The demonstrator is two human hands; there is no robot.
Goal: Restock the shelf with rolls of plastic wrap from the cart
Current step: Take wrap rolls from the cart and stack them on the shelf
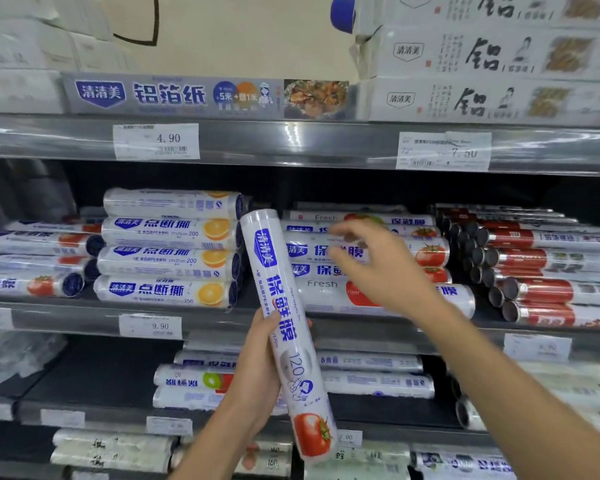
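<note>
Left hand (257,362) grips upright tomato-print wrap roll (286,327); right hand (378,268), fingers spread, holds nothing, before stacked shelf rolls (364,252).

Plastic wrap roll (297,370): white, blue lettering, red tomato print.
Stacked rolls (168,261): white, blue text, orange-slice print.
Slim rolls (541,292): red labels, black end caps.
Foil boxes (482,57): white, black calligraphy.
Shelf edge (291,143): grey.
Price tags (156,141): white.
</note>
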